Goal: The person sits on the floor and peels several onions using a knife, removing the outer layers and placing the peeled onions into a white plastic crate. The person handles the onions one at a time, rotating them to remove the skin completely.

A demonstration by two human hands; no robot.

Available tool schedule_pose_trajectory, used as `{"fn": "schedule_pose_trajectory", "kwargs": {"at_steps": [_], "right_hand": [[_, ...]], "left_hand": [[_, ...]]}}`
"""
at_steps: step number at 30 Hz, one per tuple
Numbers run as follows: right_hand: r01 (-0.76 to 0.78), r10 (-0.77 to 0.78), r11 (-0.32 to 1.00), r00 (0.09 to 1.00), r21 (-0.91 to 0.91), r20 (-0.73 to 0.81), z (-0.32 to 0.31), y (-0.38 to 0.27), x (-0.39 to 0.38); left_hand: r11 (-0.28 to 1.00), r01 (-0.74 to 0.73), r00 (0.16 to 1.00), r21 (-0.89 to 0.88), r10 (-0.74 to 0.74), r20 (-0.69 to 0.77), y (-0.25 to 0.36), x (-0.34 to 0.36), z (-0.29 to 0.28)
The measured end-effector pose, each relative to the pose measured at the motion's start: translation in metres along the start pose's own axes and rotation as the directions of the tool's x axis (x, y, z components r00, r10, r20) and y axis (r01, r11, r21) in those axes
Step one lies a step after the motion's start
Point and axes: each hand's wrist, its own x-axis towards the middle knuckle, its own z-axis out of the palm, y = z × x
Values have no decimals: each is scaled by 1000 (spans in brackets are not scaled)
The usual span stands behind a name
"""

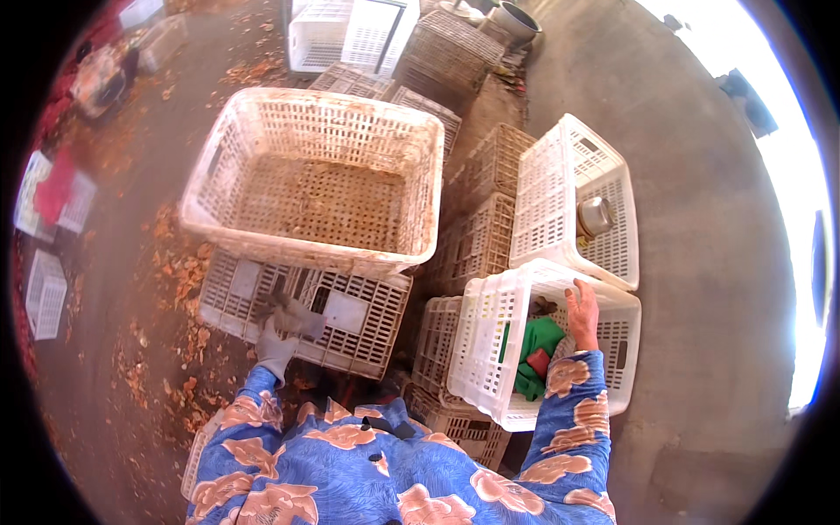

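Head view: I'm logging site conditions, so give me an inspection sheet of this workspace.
Surface: concrete floor, littered with brown flakes at the left.
Job's things: large white crate, dirty inside, sits on a lower crate; small white crate holds a green cloth.
Clutter: more stacked crates; a metal bowl in a white crate at the right; a metal pot at the top.
Grippers: left hand, gloved, on the lower crate's side; right hand, bare, on the small crate's rim.
Cables: nothing seen.
Surroundings: bright glare at the right edge; crates and red things at the left edge.
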Motion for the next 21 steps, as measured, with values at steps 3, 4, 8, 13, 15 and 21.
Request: {"fn": "schedule_pose_trajectory", "kwargs": {"at_steps": [3,4,8,13,15,21], "right_hand": [[-43,43,999,999,21,-11,-4,-1,-7],[-46,46,999,999,18,-11,-3,1,-10],[-34,34,999,999,24,-1,2,-1,-5],[28,-29,997,1000,76,8,10,-12,4],[90,-92,988,996,125,14,26,-25,13],[44,-45,996,999,77,9,19,-32,-2]], "left_hand": [[997,-77,997,25,77,3,-14,20,25],[995,-50,998,84,47,41,-12,26,30],[955,-2,991,296,-37,126,-23,50,56],[942,217,888,257,-300,349,8,47,50],[921,158,897,357,-285,337,2,44,49],[949,-62,958,310,-31,287,5,46,61]]}}
